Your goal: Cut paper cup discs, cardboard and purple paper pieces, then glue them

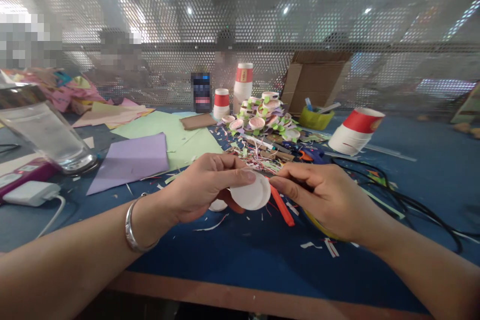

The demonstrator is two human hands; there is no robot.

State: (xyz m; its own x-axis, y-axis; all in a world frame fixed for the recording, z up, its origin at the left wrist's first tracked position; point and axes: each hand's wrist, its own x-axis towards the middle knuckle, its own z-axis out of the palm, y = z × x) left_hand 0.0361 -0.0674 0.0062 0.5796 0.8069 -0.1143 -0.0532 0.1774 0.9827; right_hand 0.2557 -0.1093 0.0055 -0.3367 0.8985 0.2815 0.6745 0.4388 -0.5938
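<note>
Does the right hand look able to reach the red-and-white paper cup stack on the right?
Probably yes: the red-and-white paper cup stack stands beyond the right hand, and only low things, like thin black cables, seem near the way. The pinched fingers may need opening first.

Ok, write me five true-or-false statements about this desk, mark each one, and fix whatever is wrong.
1. The left hand holds white discs. True.
2. The bracelet is on the right wrist. False: the bracelet is on the left wrist.
3. The purple paper partly overlaps the green paper. True.
4. The phone lies flat. False: the phone stands upright.
5. The box stands at the near edge of the desk. False: the box is toward the back of the desk.
</note>
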